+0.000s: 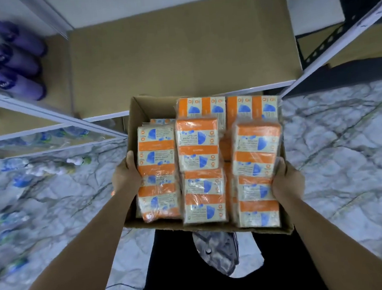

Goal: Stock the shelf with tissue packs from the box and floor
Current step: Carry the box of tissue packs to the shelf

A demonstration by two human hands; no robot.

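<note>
Cardboard box [135, 112] held above the marble floor [345, 144], in front of a brown shelf [178, 54] — full of orange tissue packs [198, 144]. Left hand [125, 175] grips the box's left wall; right hand [286, 180] grips its right side. Purple bottles [19, 66] on the left shelving.

Open shelf ahead, crowded box between your hands

The brown shelf board [178, 54] lies bare beyond the box [135, 112], so you have free passage straight forward; purple bottles [19, 64] block the far left, and the dark upright post [323, 42] (with its perforated brace) hems in the right. Tissue packs [198, 144] fill the box to its rim, leaving no gap for your fingers.
</note>
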